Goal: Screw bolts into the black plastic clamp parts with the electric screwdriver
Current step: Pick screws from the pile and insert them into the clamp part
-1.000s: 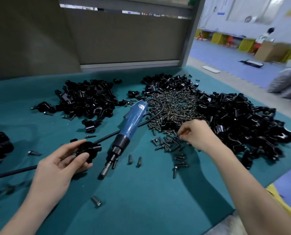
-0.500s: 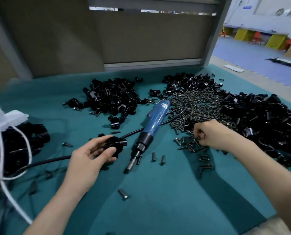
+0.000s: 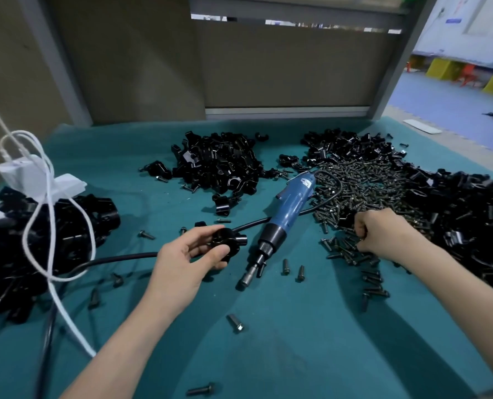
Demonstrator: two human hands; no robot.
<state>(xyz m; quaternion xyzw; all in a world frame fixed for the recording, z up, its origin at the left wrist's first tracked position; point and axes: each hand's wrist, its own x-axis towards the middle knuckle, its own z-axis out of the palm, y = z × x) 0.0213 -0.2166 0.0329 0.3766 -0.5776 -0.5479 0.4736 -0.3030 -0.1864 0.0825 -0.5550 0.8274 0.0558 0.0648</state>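
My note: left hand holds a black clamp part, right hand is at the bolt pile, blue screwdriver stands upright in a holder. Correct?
One error: in the head view the blue screwdriver lies flat on the green mat between the hands. The left hand holds the clamp part and the right hand is at the bolt pile.

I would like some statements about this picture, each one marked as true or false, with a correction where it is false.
The left hand holds a black clamp part. True.
The right hand grips the electric screwdriver. False: the screwdriver lies unheld on the table cover; the right hand is at the bolt pile.
The screwdriver's bit end points toward the person. True.
The table cover is red. False: it is teal.
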